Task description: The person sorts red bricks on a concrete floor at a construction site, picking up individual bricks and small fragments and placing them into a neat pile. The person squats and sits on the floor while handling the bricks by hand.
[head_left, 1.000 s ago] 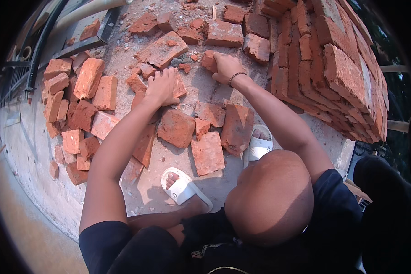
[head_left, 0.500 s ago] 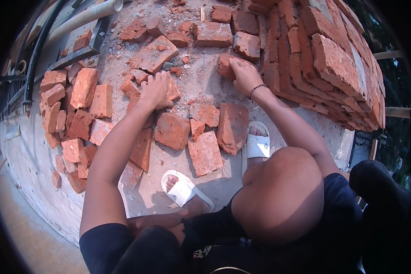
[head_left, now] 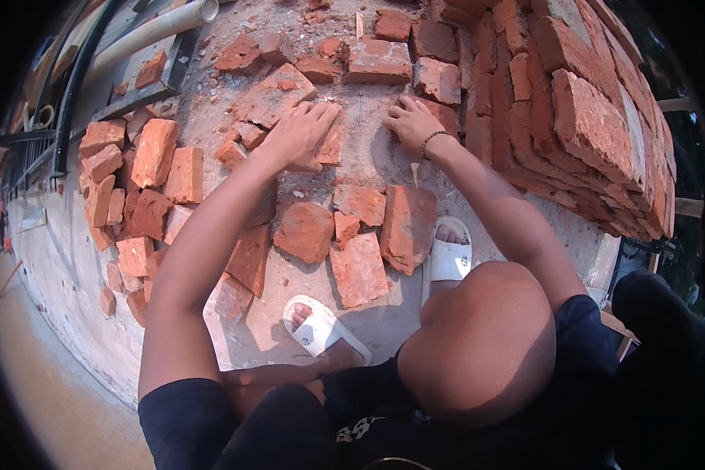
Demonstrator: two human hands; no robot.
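My left hand is closed over a broken red brick, whose right side shows past my fingers. To its right, my right hand has its fingers apart, low over the ground. It is at the left end of another red brick, which lies by the stacked bricks and is partly hidden by the hand. Nearer to me lie several loose bricks, among them a rough chunk, an upright-looking brick and a flat broken piece.
A tall brick stack rises at the right. A heap of broken bricks lies at the left, near a pale pipe. More bricks lie beyond my hands. My feet in white sandals are close to the loose pieces.
My left hand has moved right with the broken brick. The brick by my right hand now sits farther right, and my fingers have come off its top to the left.
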